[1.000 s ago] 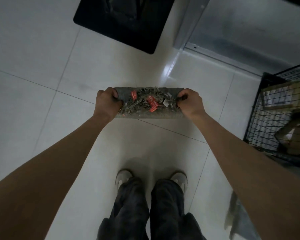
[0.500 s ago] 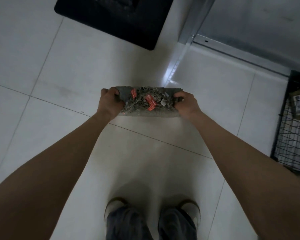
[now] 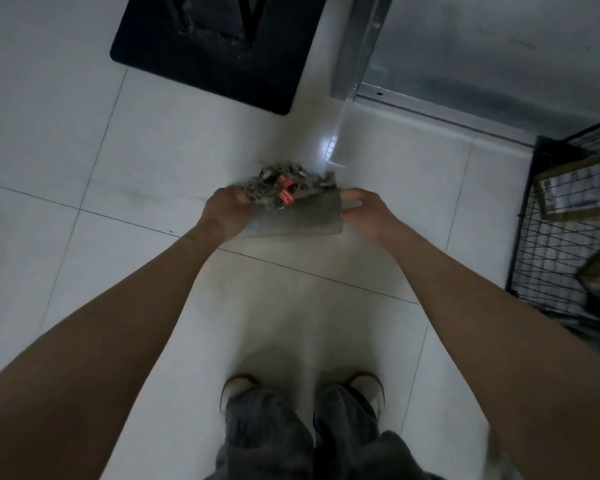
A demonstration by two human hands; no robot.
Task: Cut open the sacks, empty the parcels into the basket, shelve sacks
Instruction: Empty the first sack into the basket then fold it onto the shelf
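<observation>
Head view: the folded grey woven sack (image 3: 293,218) with red tags, held flat half a second ago, now tilts. Left hand (image 3: 226,211) clenches its nine-o'clock end; right hand (image 3: 364,208) loosened, fingers (image 3: 352,195) half-spread. Black wire basket (image 3: 568,237) at three o'clock.

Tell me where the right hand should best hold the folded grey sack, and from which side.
Probably the right end of the folded grey sack, taken from the right, mirroring the left hand. The flat woven end offers a firm pinch there; the frayed top with red tags looks loose. The right hand is right beside that end.
</observation>
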